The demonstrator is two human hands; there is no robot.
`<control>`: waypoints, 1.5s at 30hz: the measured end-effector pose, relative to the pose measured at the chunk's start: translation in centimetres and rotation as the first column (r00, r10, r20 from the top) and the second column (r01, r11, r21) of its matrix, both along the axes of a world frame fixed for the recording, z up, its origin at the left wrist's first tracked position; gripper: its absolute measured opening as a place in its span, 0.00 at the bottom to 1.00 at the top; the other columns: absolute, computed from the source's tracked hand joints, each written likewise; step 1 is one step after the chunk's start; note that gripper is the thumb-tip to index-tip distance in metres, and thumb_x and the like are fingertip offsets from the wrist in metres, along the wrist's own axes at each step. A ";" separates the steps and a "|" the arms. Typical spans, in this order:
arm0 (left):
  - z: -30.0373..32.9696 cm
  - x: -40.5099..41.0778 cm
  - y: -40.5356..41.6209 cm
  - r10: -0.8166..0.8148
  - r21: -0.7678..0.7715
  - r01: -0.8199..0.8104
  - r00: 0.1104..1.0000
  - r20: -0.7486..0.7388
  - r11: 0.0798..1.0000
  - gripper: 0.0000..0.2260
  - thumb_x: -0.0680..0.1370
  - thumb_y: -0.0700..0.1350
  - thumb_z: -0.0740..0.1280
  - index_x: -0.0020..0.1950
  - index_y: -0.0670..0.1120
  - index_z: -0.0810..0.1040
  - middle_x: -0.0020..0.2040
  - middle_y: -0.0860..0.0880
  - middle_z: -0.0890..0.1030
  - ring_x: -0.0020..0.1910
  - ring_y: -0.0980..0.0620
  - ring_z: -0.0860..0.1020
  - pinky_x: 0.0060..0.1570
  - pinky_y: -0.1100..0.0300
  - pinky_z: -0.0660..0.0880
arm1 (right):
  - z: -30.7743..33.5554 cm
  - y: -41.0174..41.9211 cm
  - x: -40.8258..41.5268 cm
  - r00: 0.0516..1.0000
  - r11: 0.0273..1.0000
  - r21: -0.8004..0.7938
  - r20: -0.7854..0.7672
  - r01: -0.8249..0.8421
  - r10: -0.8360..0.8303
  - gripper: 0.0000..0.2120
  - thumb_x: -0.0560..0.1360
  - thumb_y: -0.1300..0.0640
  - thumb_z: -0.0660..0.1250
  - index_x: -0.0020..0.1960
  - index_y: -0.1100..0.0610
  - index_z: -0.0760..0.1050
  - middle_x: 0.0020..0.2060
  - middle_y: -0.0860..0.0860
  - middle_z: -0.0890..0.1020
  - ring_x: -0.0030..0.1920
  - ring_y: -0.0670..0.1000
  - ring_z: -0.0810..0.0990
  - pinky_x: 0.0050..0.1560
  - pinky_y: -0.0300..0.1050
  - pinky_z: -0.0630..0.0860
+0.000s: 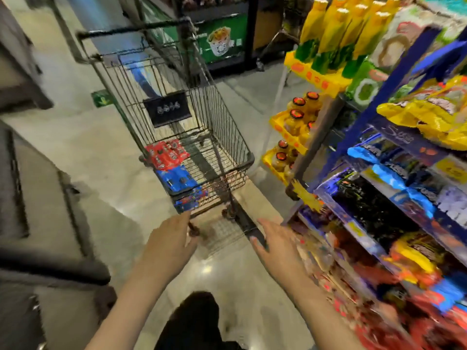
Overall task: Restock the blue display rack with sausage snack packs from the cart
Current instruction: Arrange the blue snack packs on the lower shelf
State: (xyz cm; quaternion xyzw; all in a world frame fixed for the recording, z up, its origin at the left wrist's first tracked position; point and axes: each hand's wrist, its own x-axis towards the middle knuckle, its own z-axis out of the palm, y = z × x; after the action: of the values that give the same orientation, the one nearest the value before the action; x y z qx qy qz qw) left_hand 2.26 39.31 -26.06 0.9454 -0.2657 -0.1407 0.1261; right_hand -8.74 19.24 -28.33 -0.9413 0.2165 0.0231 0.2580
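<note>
Red sausage snack packs (166, 154) and blue packs (177, 180) lie in the near left corner of the wire cart (227, 137), which stands on the floor just left of the blue display rack (348, 137). Their printing is too blurred to read, as is the white writing on the cart's dark sign (168, 109). Both hands reach toward the cart with fingers loosely extended, holding nothing: the left hand (169, 245) below the packs, the right hand (278, 245) beside the rack's lower shelves. Yellow bottles (338, 34) fill a yellow stand beyond.
</note>
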 end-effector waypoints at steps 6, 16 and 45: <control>-3.1 1.5 7.1 0.194 0.094 -0.184 0.974 -0.117 0.979 0.27 0.78 0.55 0.60 0.75 0.49 0.58 0.71 0.49 0.67 0.67 0.49 0.68 0.63 0.58 0.66 | -0.7 4.6 5.6 0.980 0.982 0.022 -0.070 -0.185 0.186 0.23 0.79 0.47 0.58 0.72 0.53 0.63 0.68 0.50 0.69 0.69 0.52 0.65 0.67 0.45 0.59; -4.0 16.2 12.2 0.115 0.049 -0.111 0.989 -0.094 0.993 0.27 0.76 0.54 0.62 0.71 0.42 0.67 0.68 0.43 0.72 0.65 0.42 0.72 0.63 0.54 0.68 | -2.8 9.7 16.8 0.990 0.993 0.058 -0.095 -0.099 0.104 0.24 0.79 0.45 0.57 0.73 0.50 0.61 0.69 0.47 0.68 0.71 0.49 0.64 0.69 0.40 0.57; -12.9 28.6 -7.4 0.448 0.055 -0.453 0.843 -0.297 0.890 0.26 0.80 0.53 0.54 0.75 0.44 0.58 0.73 0.47 0.63 0.71 0.48 0.64 0.68 0.57 0.64 | -15.9 -6.6 44.8 0.622 0.801 0.191 -0.538 -0.567 0.569 0.24 0.79 0.50 0.59 0.73 0.57 0.62 0.67 0.56 0.72 0.68 0.55 0.69 0.63 0.45 0.67</control>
State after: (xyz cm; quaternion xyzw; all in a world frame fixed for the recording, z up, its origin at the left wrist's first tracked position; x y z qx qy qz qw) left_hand 30.85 31.88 -38.94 0.9473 -0.0151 -0.2476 0.2029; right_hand 36.08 12.66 -44.20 -0.9088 -0.0247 0.3840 0.1615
